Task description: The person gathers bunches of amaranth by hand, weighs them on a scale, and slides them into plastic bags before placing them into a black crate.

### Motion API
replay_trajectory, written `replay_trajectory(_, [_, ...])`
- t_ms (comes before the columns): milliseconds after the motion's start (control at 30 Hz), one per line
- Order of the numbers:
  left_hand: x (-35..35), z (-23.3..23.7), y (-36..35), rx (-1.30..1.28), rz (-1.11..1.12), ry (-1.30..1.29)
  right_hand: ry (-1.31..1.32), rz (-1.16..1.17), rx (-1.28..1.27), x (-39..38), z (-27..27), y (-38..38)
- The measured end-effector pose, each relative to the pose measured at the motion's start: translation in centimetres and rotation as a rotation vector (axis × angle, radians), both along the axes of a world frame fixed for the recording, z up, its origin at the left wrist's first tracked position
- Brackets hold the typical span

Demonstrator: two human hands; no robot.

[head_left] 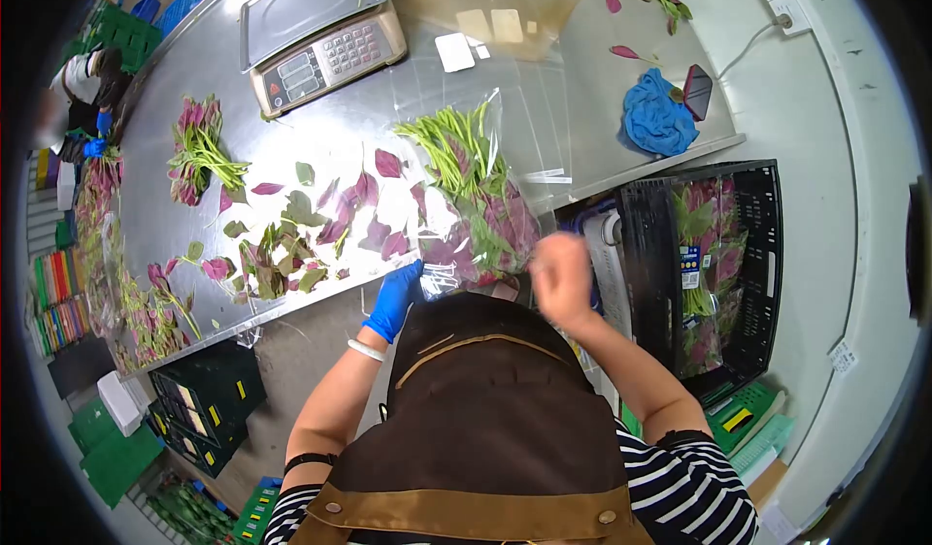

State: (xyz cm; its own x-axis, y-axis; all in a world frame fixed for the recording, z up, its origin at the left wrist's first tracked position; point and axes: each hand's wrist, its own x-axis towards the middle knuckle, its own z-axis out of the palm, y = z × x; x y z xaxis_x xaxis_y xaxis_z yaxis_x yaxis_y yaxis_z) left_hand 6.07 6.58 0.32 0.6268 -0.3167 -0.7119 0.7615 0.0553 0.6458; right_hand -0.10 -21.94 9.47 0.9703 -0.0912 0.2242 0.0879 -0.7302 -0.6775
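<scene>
A clear plastic bag (501, 217) of leafy greens lies at the table's near edge, in front of my apron. Green stems (451, 147) point away from me, and the purple-and-green leaves are nearest me. My left hand (396, 300), in a blue glove, has its fingers closed at the bag's near left corner, beside a printed white patch. On the other side, my bare right hand (563, 278) is curled just off the bag's near right corner. It is blurred, and whatever its fingers may hold is hidden. Loose purple and green leaves (282, 254) are scattered left of the bag.
A digital scale (328, 55) stands at the back. A bunch of greens (201, 152) lies left. Blue cloth (660, 113) and a phone (697, 93) are at right. A black crate (762, 254) holds bagged greens beside the wall. A co-worker's gloved hand (95, 147) is far left.
</scene>
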Motion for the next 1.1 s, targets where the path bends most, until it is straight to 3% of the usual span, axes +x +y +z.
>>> replay_trajectory(67, [-0.2, -1.2, 0.2, -0.099, 0.121, 0.125, -0.133, 0.606, -0.135, 1.4, -0.1, 2.6])
replay_trajectory(167, [0.2, -0.6, -0.7, -0.196, 0.232, 0.155, 0.261, 0.269, -0.088, 4.9, -3.8, 2.8])
replay_trajectory(200, [0.3, -0.9, -0.1, -0.051, 0.145, 0.163, 0.272, 0.185, -0.217, 5.3, -5.6, 1.6])
replay_trajectory(267, [0.7, -2.2, 1.5, 0.218, -0.078, 0.155, 0.325, 0.082, -0.246, 5.2, -7.2, 0.4])
replay_trajectory(333, [1.9, 1.1, 0.8, 0.440, -0.294, -0.106, 0.394, -0.091, -0.250, 4.2, -7.5, 0.0])
replay_trajectory(400, [2.1, -0.6, 1.9, 0.446, -0.211, -0.566, 0.333, -0.101, -0.174, 3.7, -2.8, -1.0])
replay_trajectory(467, [3.8, 3.8, -0.6, 0.279, 0.050, -0.154, 0.185, 0.166, -0.133, 2.1, -2.8, -0.6])
replay_trajectory(533, [6.2, 0.7, 1.3, -0.062, -0.073, 0.225, 0.117, 0.366, -0.327, 0.9, -3.2, 1.2])
replay_trajectory(600, [8.4, -2.3, 2.2, -0.199, -0.214, 0.315, -0.091, 0.296, -0.616, 1.0, -5.9, 2.1])
replay_trajectory(633, [9.0, 0.7, -0.1, -0.229, -0.214, 0.373, -0.111, 0.249, -0.562, 1.7, -6.0, 2.0])
replay_trajectory(667, [10.4, 1.0, -0.5, -0.067, -0.311, 0.293, -0.127, 0.204, -0.508, 2.4, -5.3, 1.4])
replay_trajectory(700, [10.8, 1.2, -1.0, -0.148, -0.252, 0.295, -0.214, 0.132, -0.434, 3.0, -4.6, 0.9])
replay_trajectory(767, [11.6, 8.7, -5.1, -0.305, -0.203, 0.214, -0.249, 0.046, -0.286, 4.1, -1.1, -0.6])
replay_trajectory(800, [11.0, 13.6, -7.8, -0.155, -0.166, 0.078, -0.273, 0.001, -0.214, 4.5, 1.2, -1.8])
replay_trajectory(833, [12.4, 12.8, -6.4, -0.355, -0.231, 0.042, -0.416, -0.120, -0.193, 4.5, 4.7, -3.5])
replay_trajectory(867, [13.8, 11.9, -5.3, -0.559, -0.294, 0.008, -0.401, -0.159, -0.136, 3.9, 7.1, -5.4])
replay_trajectory(933, [12.0, 18.3, -10.1, -0.685, -0.304, -0.181, -0.388, -0.222, -0.059, 1.6, 11.8, -9.8])
replay_trajectory(967, [11.4, 19.6, -11.0, -0.609, -0.227, -0.187, -0.325, -0.187, -0.026, -0.5, 14.5, -12.6])
replay_trajectory(1033, [11.3, 19.3, -12.3, -0.592, -0.264, -0.175, -0.264, -0.204, 0.127, -5.1, 19.2, -16.9])
replay_trajectory(1100, [11.2, 16.6, -12.6, -0.480, -0.187, -0.132, -0.127, -0.364, -0.084, -10.3, 23.8, -19.8])
